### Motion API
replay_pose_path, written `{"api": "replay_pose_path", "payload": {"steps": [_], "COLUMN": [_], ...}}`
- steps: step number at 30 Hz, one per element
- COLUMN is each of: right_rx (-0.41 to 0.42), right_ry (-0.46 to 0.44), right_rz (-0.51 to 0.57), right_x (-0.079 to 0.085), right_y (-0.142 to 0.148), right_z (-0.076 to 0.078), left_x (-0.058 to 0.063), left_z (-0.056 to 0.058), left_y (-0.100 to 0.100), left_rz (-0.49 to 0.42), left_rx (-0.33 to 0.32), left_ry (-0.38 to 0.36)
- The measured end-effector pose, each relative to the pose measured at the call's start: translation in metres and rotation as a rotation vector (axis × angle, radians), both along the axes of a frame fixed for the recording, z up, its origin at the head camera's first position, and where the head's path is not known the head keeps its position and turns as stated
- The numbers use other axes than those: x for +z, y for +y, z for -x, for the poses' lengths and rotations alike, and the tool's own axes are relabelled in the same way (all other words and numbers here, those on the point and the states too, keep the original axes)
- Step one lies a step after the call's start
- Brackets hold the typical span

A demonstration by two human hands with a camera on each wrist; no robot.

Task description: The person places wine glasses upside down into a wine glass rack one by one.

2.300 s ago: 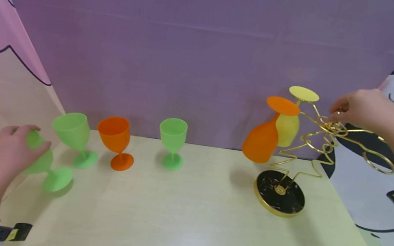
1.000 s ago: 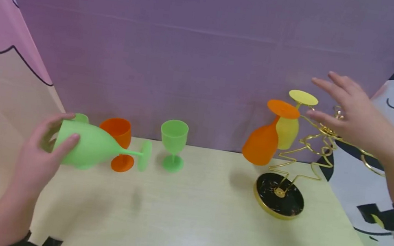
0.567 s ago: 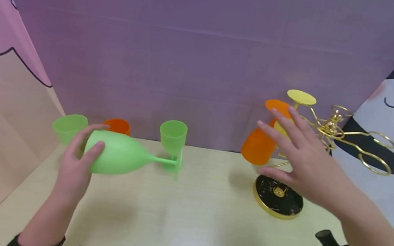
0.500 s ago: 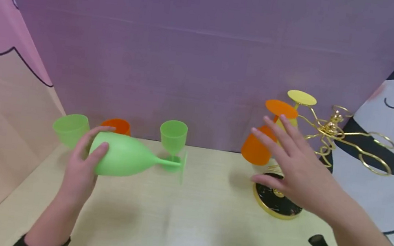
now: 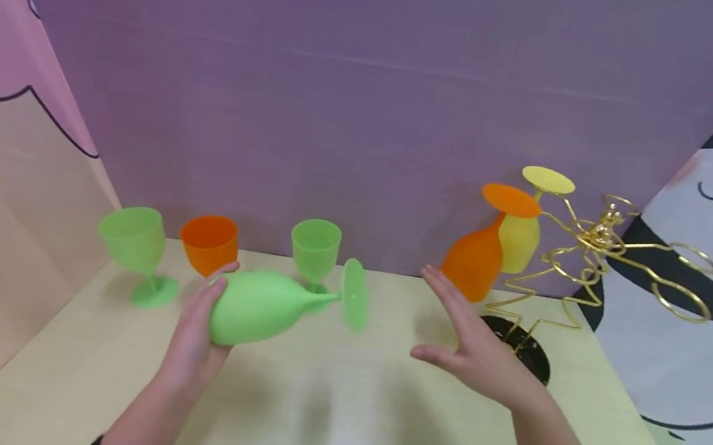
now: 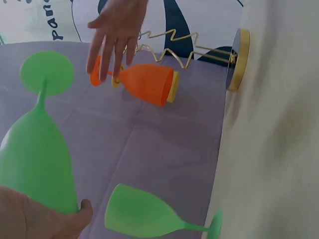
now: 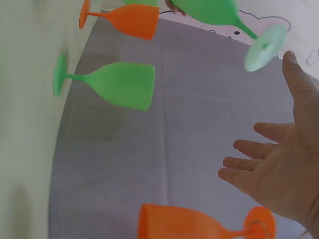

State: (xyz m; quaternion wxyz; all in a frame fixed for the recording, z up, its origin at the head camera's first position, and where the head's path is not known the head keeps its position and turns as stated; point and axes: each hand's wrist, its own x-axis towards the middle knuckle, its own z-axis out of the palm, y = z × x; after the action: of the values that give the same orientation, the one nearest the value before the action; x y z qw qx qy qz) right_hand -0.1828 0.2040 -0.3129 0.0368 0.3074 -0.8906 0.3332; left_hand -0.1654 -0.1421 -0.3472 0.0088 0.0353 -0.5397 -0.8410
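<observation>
My left hand (image 5: pixel 197 344) grips a light green goblet (image 5: pixel 259 307) by its bowl, tipped on its side above the table, its foot pointing right. My right hand (image 5: pixel 477 349) has its fingers extended and holds nothing; the palm faces the goblet's foot across a gap, as the right wrist view shows. Behind the right hand stands a gold wire goblet rack (image 5: pixel 601 234) on a round black base (image 5: pixel 530 355), partly hidden by that hand. On the rack an orange goblet (image 5: pixel 475 259) and a yellow goblet (image 5: pixel 519 242) hang upside down.
Along the back of the pale table (image 5: pixel 598 430) stand a green goblet (image 5: pixel 134 240) at left, an orange goblet (image 5: pixel 210 242) partly behind the left hand, and another green goblet (image 5: pixel 316 243) in the middle. A purple cloth (image 5: pixel 371 105) rises behind; printed panels flank the sides.
My left hand has lifted the green goblet from the far left and carried it right to mid-table. My right hand has left the top of the rack and come down and leftward, fingers extended.
</observation>
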Motion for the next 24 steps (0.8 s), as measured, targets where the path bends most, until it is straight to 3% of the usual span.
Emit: {"api": "replay_pose_path", "payload": {"steps": [4,11,18,24], "right_rx": [0.036,0.119,0.183,0.239], "right_ry": [-0.067,-0.176,-0.187,-0.193], "right_rz": [0.081,0.202,0.273,0.357], "right_x": [-0.015,-0.037,-0.05,-0.052], "right_y": [-0.002,-0.013,-0.027,-0.041], "right_z": [0.009,0.015,0.011,0.007], "left_x": [-0.007,-0.017,-0.024,-0.028], "left_z": [0.002,0.006,0.005,0.001], "left_y": [0.006,0.013,0.026,0.038], "left_rz": [-0.125,-0.473,-0.532,-0.59], "left_rx": [-0.057,-0.142,-0.271,-0.431], "left_ry": [-0.107,-0.236,-0.295,-0.323]}}
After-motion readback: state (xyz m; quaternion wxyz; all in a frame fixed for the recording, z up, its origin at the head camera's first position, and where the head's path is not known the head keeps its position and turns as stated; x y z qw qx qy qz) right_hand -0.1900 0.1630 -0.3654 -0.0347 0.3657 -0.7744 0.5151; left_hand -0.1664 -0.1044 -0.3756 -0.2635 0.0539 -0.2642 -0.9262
